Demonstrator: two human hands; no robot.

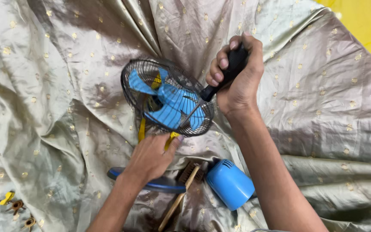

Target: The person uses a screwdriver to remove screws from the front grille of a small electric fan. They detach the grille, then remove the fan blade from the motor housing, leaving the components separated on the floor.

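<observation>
Right hand was fisted round a black-handled screwdriver, its shaft poked through the wire grille towards the blue blades. Left hand curled over the fan's yellow stem, steadying it (exact grip hidden). Best kept square on the screw, fan pinned firmly. Blue motor cover and wooden brush lay nearby on crumpled gold-dotted cloth.
</observation>
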